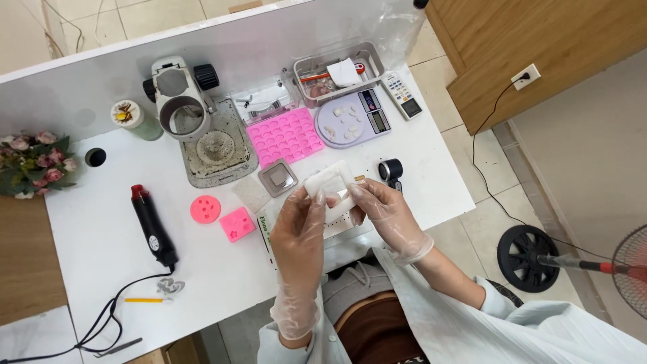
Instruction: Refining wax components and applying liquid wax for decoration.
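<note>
Hands | left hand (301, 222) and right hand (384, 210) both clamped on white square mould (329, 186) | near table's front edge (222, 296)

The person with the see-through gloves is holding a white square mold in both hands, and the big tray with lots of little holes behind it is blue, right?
Not quite. The big mold tray is pink, not blue, as the head view shows. The rest is right: the left hand and right hand, both in clear gloves, hold a white square mold over the white table.

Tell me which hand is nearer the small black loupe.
Right. The right hand is just below the black loupe; the left hand lies farther away, beyond the white mould.
</note>
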